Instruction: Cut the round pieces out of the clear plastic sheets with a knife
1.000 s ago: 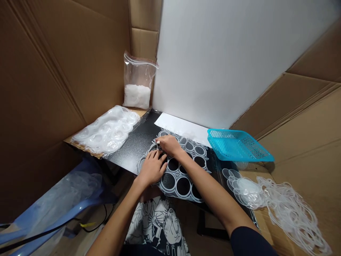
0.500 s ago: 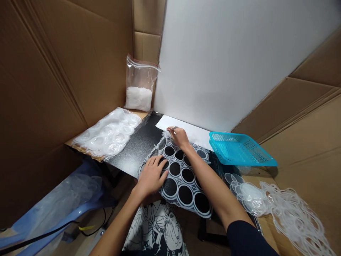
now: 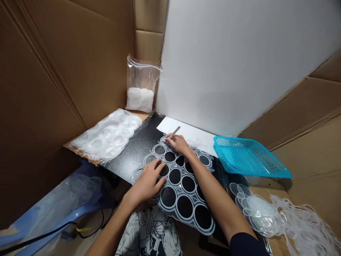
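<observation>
A clear sheet (image 3: 179,186) patterned with rows of frosted rings lies on the black table, and the dark surface shows through its round openings. Spread over the sheet's left part, my left hand (image 3: 147,180) rests with its fingers apart. At the far left corner of the sheet, my right hand (image 3: 180,143) grips a slim, light, pen-like tool (image 3: 175,132) that slants up from the fingers. The tool's lower tip is hidden by the fingers, close to a ring there.
Behind the sheet lies white paper (image 3: 170,124). A blue basket (image 3: 253,156) stands right, above loose clear discs (image 3: 262,211) and thin ring-shaped scraps (image 3: 309,224). Stacked ring sheets (image 3: 106,137) lie left, near a zip bag (image 3: 140,99) of white material. Cardboard walls enclose the table.
The sheet's far left corner, earlier bunched up at my right hand, now lies flatter with its rings spread out. The tool in my right hand has swung more upright.
</observation>
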A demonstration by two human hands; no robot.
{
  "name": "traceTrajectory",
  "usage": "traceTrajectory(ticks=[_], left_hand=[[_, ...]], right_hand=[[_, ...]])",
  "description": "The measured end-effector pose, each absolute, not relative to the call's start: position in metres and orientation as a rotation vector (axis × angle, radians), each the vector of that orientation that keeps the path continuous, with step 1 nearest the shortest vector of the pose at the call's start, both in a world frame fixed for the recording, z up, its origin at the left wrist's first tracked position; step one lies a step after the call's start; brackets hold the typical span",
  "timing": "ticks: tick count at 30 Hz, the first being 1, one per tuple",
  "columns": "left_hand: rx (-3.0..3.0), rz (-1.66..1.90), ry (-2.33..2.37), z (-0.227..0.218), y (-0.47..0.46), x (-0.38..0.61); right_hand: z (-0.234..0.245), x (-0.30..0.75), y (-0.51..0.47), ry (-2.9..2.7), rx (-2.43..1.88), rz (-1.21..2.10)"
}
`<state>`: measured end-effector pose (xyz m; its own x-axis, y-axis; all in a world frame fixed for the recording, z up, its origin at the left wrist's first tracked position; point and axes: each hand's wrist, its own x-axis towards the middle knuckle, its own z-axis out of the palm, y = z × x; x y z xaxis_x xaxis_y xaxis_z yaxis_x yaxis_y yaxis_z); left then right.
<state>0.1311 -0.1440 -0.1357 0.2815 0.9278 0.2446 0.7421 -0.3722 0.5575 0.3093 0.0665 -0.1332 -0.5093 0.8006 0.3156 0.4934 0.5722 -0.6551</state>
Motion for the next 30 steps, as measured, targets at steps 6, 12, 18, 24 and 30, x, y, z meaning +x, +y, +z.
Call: traceTrajectory(ticks=[6,12,18,24,30], left_hand=[[2.240,0.804,1.543,-0.124,-0.104,0.142],[2.339,0.647,1.733,-0.148,-0.089,0.157],[2.378,0.609,1.784,-0.152,-0.093,0.160],[2.375,0.584,1.860,-0.154,-0.102,0.165],[2.353,0.608,1.866,-0.151,-0.105,0.163]], right_hand=[[-0.150,0.315,0.061,-1.974,-1.039,1.036],[-0.146,0.314,0.059,-2.036,-1.041,0.892],[-0.148,0.315,0.054,-2.104,-1.048,0.775],[-0.145,0.307,0.055,-2.444,-1.005,0.259],[-0.110,0.332,0.075,-2.156,-1.272,0.004]])
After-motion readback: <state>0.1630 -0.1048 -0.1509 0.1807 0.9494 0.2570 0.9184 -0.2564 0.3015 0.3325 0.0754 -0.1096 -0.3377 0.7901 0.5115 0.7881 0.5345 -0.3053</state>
